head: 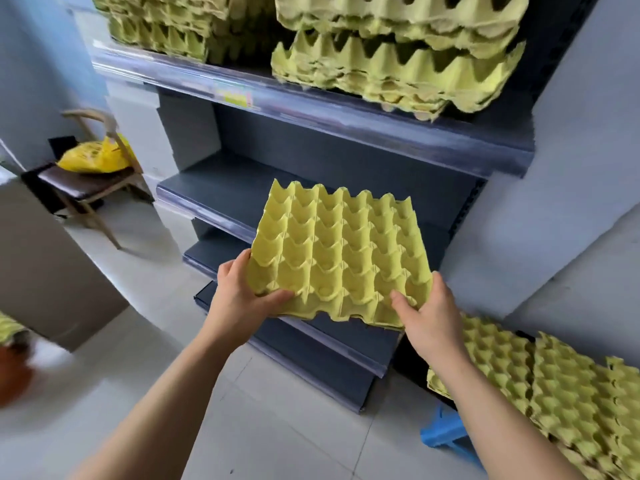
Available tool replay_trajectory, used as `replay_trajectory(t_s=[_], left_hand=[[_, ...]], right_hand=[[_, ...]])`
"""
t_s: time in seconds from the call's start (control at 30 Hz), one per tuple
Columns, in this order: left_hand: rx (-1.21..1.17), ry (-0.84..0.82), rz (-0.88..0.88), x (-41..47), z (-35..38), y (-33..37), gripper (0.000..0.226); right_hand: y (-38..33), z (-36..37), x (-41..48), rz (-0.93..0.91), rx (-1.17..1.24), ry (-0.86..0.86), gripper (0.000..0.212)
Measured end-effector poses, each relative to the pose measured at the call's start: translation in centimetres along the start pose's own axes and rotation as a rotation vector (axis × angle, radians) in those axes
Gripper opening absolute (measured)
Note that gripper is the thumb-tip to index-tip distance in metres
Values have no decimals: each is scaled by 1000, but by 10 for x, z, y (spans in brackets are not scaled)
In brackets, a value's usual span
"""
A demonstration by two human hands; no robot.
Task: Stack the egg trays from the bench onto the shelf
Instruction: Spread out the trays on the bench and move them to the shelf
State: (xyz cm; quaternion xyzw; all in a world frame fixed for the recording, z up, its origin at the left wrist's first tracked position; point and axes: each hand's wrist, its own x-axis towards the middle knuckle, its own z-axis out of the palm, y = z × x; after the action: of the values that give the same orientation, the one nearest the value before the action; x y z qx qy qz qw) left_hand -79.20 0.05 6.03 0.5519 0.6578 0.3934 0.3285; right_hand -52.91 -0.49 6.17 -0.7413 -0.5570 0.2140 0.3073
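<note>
The fingers [277, 296] of the left hand [239, 296] pinch the near left corner of a single yellow egg tray [341, 254], thumb on top in a cup and the rest curled under the edge; the right hand [429, 315] does the same at the near right corner, thumb pressed into a cell. Both grips sit on the near edge only, so the far edge hangs unsupported in the air in front of the shelf unit, above its empty dark middle shelf [207, 195]. That looks like the weak point: moulded pulp is thin, and a corner could bend or tear if the tray is tipped or pushed hard. Higher up, the upper shelf [311, 109] already carries tall stacks of trays [398, 64] whose edges overhang the lip unevenly (the right stack looks loosely nested), so a lifted tray catching that overhang might drag them off. A misaligned drop would likely fail to nest and leave the pile crooked. More trays [554, 386] wait on the surface at lower right, near a blue stool [446, 434] by the feet, a likely trip point.
</note>
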Motion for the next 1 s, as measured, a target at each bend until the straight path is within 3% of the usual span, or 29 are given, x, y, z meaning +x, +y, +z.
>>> replay_trajectory(t_s=[0.2,0.4,0.73,1.0], left_hand=[[52,-5,2,68,-88,-40,66],[-17,8,-11,130,-127,-71,48],[-22,-16,-105,266,-152,-127,68],[-78,-143,-146,357,-171,-168,64]], right_hand=[[-81,77,13,23,54,-34,82],[-125,143,49,15,91,-61,82],[-172,238,135,50,83,-106,90],[-203,304,178,134,60,-97,89]])
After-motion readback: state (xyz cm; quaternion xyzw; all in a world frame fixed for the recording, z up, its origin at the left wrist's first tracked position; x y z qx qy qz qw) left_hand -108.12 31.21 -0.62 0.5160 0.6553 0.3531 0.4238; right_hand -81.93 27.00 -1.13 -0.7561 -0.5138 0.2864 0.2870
